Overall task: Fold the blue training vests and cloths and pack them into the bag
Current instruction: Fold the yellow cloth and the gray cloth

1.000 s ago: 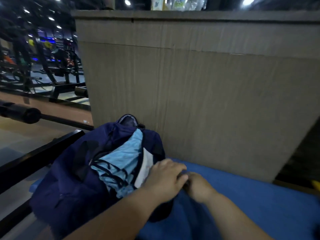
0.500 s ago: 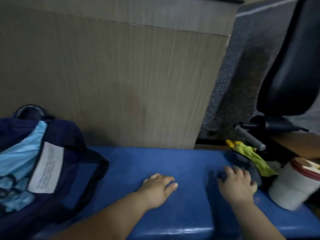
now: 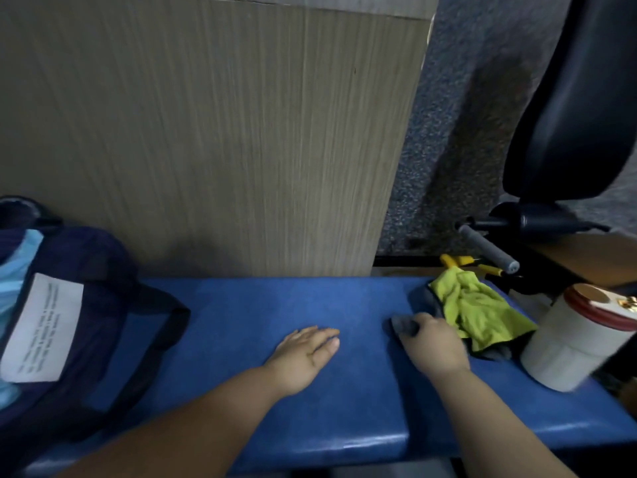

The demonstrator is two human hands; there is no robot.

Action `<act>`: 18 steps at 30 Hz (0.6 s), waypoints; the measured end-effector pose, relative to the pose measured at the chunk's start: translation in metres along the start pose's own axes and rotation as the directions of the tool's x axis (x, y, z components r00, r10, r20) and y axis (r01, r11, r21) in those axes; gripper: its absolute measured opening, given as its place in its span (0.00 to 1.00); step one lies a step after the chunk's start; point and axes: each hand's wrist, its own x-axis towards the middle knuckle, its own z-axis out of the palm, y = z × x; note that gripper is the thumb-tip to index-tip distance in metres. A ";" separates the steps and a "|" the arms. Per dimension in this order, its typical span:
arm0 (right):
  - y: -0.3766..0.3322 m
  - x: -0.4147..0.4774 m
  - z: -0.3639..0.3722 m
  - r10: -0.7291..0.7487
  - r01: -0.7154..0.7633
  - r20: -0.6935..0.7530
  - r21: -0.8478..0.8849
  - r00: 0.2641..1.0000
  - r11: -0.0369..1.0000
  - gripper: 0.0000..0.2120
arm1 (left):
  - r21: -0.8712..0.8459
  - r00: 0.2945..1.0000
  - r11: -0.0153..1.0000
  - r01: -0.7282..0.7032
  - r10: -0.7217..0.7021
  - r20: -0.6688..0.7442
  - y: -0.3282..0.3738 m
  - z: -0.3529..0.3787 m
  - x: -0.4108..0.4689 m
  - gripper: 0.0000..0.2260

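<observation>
A dark navy bag (image 3: pixel 93 305) lies open at the left end of the blue padded bench (image 3: pixel 262 408), with light blue vests (image 3: pixel 13 267) and a white label showing inside. My left hand (image 3: pixel 306 353) rests flat on the bench, fingers straight. My right hand (image 3: pixel 431 343) grips the corner of a grey cloth (image 3: pixel 403 324) that lies under a yellow-green cloth (image 3: pixel 472 308) at the right end.
A white canister with a red lid (image 3: pixel 579 339) stands at the bench's right end. A wooden panel (image 3: pixel 206 132) rises right behind the bench. A black chair (image 3: pixel 579 98), a grey handle and yellow tools are at the right.
My view swung right from the bag to the bench's right end. Both hands left the bag; the right one has closed on the grey cloth and drawn it slightly left.
</observation>
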 end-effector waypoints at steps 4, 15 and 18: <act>-0.046 -0.025 0.011 -0.189 0.146 0.110 0.311 0.976 0.939 0.20 | -0.389 0.996 0.921 0.033 -0.061 -0.061 -0.006 0.001 -0.001 0.23; -0.060 -0.030 -0.004 -0.273 0.225 0.030 0.488 0.961 0.844 0.17 | 0.007 0.968 0.999 0.054 -0.050 -0.247 -0.018 -0.003 -0.013 0.17; -0.043 -0.022 -0.008 -0.296 0.300 -0.048 0.181 0.954 0.937 0.21 | 0.165 0.963 0.979 0.118 -0.072 -0.258 -0.023 -0.015 -0.015 0.13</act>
